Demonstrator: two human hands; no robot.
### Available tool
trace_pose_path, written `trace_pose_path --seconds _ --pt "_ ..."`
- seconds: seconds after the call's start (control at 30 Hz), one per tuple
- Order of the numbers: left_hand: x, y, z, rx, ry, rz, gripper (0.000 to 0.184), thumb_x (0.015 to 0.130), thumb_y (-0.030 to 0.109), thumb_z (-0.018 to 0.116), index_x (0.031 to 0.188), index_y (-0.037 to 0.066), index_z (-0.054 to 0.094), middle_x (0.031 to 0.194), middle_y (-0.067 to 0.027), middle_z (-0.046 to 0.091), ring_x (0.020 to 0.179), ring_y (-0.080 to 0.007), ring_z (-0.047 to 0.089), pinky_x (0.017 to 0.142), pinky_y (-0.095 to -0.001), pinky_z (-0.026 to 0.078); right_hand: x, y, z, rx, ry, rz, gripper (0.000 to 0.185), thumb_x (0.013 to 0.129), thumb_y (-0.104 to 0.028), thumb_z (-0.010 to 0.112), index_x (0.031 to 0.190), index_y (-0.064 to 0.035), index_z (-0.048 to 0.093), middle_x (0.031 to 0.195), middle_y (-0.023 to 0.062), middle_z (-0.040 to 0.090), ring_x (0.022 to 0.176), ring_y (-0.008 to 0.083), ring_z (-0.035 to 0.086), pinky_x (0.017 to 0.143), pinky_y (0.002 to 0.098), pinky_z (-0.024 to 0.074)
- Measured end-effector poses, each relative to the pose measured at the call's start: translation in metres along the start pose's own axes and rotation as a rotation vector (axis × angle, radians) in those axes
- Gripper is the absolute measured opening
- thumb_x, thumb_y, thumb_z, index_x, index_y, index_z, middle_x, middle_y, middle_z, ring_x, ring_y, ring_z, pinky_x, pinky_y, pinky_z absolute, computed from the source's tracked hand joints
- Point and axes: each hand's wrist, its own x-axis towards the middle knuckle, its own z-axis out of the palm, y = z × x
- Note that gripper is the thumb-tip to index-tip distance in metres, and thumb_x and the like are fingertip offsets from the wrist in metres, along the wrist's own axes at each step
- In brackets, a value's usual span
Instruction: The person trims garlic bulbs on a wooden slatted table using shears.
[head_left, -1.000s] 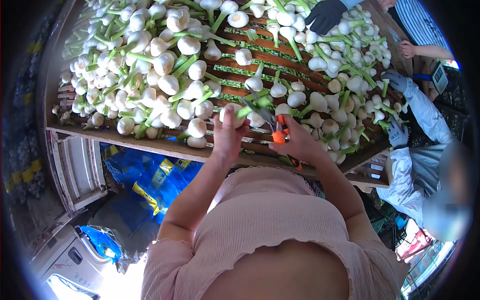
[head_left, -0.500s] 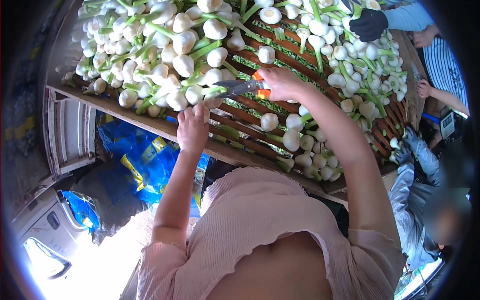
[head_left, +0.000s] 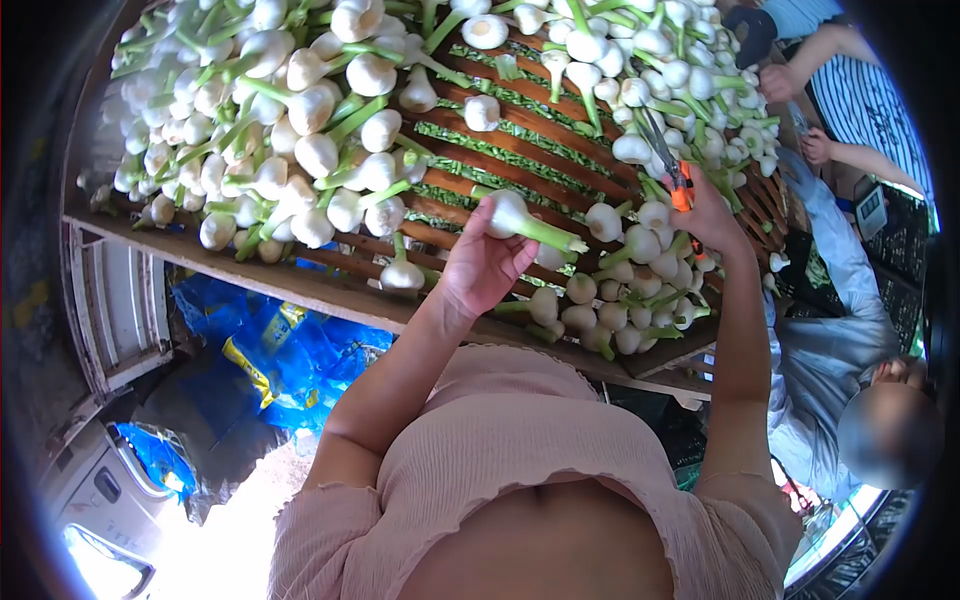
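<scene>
My left hand (head_left: 480,268), palm turned up, holds a garlic bulb (head_left: 508,213) between thumb and fingers. The bulb's cut green stem points right. Over the slatted table's right part, my right hand (head_left: 710,212) grips garden shears (head_left: 682,186) by their orange handles. The shears' blades are apart and point up and left, away from the held bulb. Just below the two hands lies a pile of trimmed garlic bulbs (head_left: 628,318) with short stems. One loose bulb (head_left: 402,276) sits left of my left wrist.
A large heap of garlic (head_left: 270,150) covers the table's left side, and more garlic (head_left: 690,75) lies at the far right. Wooden slats (head_left: 540,130) show between. Co-workers' arms (head_left: 850,250) reach in from the right. Blue plastic bags (head_left: 290,350) lie below the table edge (head_left: 330,290).
My left hand has moved right from the table's edge and now holds a bulb palm up. The shears have swung right and up in my right hand, away from the left hand. The view has shifted.
</scene>
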Motion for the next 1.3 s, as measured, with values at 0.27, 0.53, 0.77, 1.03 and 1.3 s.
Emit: trace_pose_path --seconds 0.27,0.53,0.77,1.03,1.3 --pt "0.004 0.002 0.007 -0.141 0.085 0.19 0.047 0.087 0.049 0.051 0.106 0.006 0.049 0.092 -0.0056 0.053 0.08 -0.0165 0.051 0.072 -0.0299 0.047 -0.027 -0.073 0.087 -0.204 0.018 -0.249 0.062 0.06 -0.022 0.072 0.111 -0.0002 0.043 0.095 0.0155 0.053 0.09 0.0309 0.055 0.078 0.0365 0.0451" --pt "0.007 0.007 -0.017 0.09 0.296 0.192 0.035 0.088 0.035 0.056 0.11 0.012 0.043 0.09 -0.0036 0.05 0.078 -0.015 0.05 0.07 -0.03 0.046 0.036 -0.075 0.099 -0.074 0.114 -0.047 0.04 0.069 -0.025 0.069 0.098 -0.0046 0.053 0.077 0.01 0.063 0.07 0.0258 0.063 0.061 0.0364 0.0494" --pt "0.008 0.0 -0.005 0.908 0.339 0.055 0.054 0.087 0.027 0.058 0.131 0.012 0.03 0.106 -0.0072 0.049 0.09 -0.0183 0.051 0.082 -0.0351 0.043 0.16 -0.113 0.156 -0.273 0.227 -0.304 0.067 0.063 -0.033 0.076 0.11 -0.0009 0.041 0.103 0.0192 0.057 0.093 0.0347 0.058 0.081 0.0404 0.0466" --pt "0.063 0.038 0.016 0.356 0.201 0.113 0.059 0.087 0.045 0.053 0.124 0.003 0.036 0.11 -0.0122 0.051 0.108 -0.0238 0.049 0.091 -0.0426 0.04 0.075 -0.097 0.132 0.243 0.216 -0.204 0.062 0.062 -0.018 0.072 0.113 -0.0019 0.04 0.097 0.0137 0.056 0.085 0.0288 0.059 0.077 0.0383 0.046" --pt "0.051 0.028 0.0 1.918 0.076 0.691 0.021 0.075 0.017 0.061 0.09 0.002 0.058 0.098 -0.0193 0.051 0.082 -0.0327 0.058 0.073 -0.0407 0.05 0.003 -0.07 0.067 -0.174 -0.069 -0.147 0.072 0.06 -0.023 0.073 0.12 -0.0005 0.041 0.101 0.0158 0.054 0.09 0.031 0.056 0.081 0.0359 0.0454"
